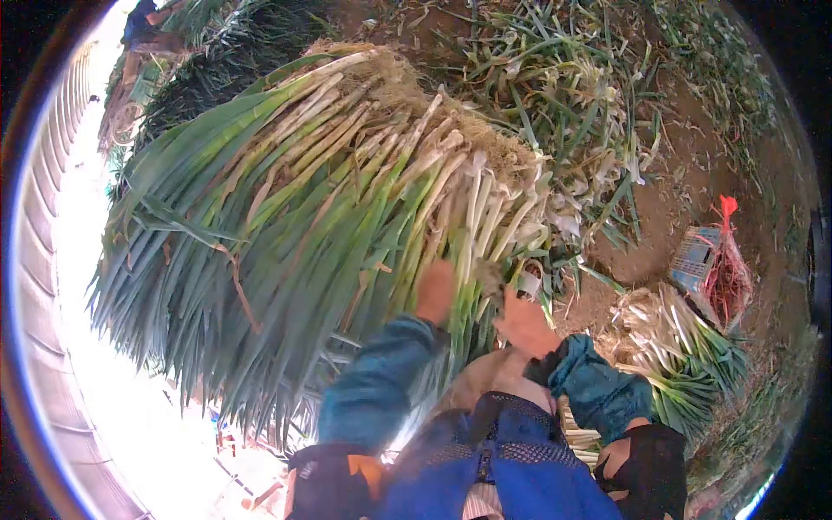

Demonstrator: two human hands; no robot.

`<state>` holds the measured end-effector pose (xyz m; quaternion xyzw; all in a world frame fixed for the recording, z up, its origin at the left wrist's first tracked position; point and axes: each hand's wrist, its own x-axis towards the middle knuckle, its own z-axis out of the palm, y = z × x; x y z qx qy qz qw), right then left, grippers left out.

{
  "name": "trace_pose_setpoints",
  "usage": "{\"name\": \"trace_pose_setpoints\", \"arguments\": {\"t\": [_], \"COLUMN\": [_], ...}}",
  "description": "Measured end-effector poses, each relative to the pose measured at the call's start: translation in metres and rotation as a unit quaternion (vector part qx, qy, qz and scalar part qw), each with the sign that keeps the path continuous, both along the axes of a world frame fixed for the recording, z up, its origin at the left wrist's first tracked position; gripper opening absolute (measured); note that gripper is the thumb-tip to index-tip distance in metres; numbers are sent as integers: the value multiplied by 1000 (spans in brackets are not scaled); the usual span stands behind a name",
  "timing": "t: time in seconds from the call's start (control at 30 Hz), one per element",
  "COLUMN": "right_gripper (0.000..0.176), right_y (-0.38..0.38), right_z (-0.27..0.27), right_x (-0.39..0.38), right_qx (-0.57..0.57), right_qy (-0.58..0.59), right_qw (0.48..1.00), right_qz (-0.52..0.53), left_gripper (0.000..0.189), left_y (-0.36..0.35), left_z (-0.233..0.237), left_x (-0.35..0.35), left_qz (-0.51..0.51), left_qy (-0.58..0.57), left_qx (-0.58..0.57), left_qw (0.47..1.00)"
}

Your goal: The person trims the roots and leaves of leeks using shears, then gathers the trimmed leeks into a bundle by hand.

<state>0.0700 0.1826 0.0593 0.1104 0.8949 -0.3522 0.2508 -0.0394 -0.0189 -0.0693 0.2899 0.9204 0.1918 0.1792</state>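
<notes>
A large heap of long green onions (321,199) fills the middle and left of the head view, roots toward the upper right and leaves toward the lower left. My left hand (436,290), smeared by motion, is over the stalks near the heap's lower right edge; its fingers cannot be made out. Just to the right, my right hand (527,325) has its fingers closed beside the stalks. A greyish lump (491,279) shows at its fingertips, too blurred to name. Close above that hand is a small whitish object with a dark rim (529,280).
A smaller pile of trimmed green onions (685,347) lies on the soil at right. Behind it are a blue crate (695,257) and a red net bag (730,269). Loose leaves and peelings (563,95) cover the ground at the top. More dark green bundles (230,69) stand upper left.
</notes>
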Motion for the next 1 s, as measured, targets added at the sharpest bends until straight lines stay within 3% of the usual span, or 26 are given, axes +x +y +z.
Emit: {"name": "trace_pose_setpoints", "arguments": {"t": [0.07, 0.13, 0.17, 0.2, 0.3, 0.4, 0.5, 0.63, 0.67, 0.77, 0.87, 1.0], "right_gripper": [58, 57, 57, 71, 74, 73, 67, 67, 61, 58, 70, 53], "right_y": [11, 11, 13, 8, -7, -19, -29, -44, -44, -54, -58, -50], "right_z": [-25, -15, -10, -29, -3, 32, 47, 73, 81, 59, 26, 71], "right_x": [6, 5, 6, 13, -1, -18, -14, -2, 7, 14, 10, 17], "right_qx": [22, 9, 6, 18, -8, -36, -45, -77, -97, -111, -64, -96], "right_qy": [32, 58, 71, 79, 94, 84, 97, -7, 48, -2, 77, 41], "right_qw": [999, 998, 997, 996, 995, 996, 994, 996, 993, 991, 993, 991], "right_qz": [-26, -8, 0, 41, 40, 21, 23, 46, 53, 74, 60, 78], "left_gripper": [15, 16, 17, 17, 18, 19, 21, 24, 23, 24, 26, 34], "left_y": [18, -9, -18, -23, -22, -25, -9, -34, -46, -58, -54, -65], "left_z": [95, 72, 77, 82, 75, 42, 101, 113, 107, 105, 124, 108], "left_x": [-67, -123, -144, -159, -168, -178, -165, -104, -86, -26, -5, 3], "left_qz": [-29, 44, -2, -47, 108, 123, 175, 221, 216, 389, 434, 401], "left_qy": [153, 253, 243, 234, 191, 258, 46, -38, -65, -265, -326, -284], "left_qx": [-152, -125, -183, -238, -197, -203, -173, -95, -91, 151, 170, 248], "left_qw": [976, 958, 953, 941, 955, 936, 968, 970, 970, 869, 823, 835]}}
